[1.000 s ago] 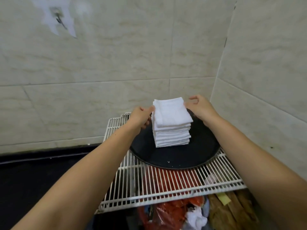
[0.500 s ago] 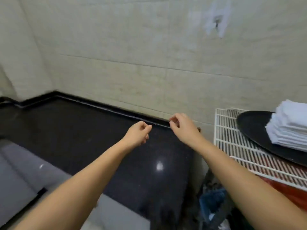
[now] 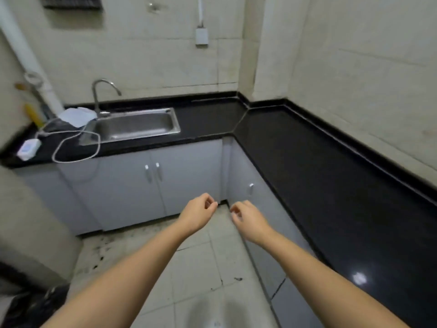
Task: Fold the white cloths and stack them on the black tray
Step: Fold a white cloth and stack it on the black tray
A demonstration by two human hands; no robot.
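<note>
The black tray and the stack of folded white cloths are out of view. My left hand [image 3: 198,213] and my right hand [image 3: 247,220] hover side by side over the tiled floor, in front of the grey corner cabinets. Both hands are loosely curled with nothing in them, thumbs near the fingertips. A white crumpled thing [image 3: 76,116] lies on the counter left of the sink; whether it is a cloth I cannot tell.
A black L-shaped counter [image 3: 319,166] runs along the back and right walls. A steel sink [image 3: 137,125] with a tap is set in it at the back left. A white cable [image 3: 75,147] and a small white device [image 3: 28,147] lie at the far left.
The view has swung left, away from the wire rack, the tray and the cloth stack. Both hands let go of the stack and came away with nothing in them.
</note>
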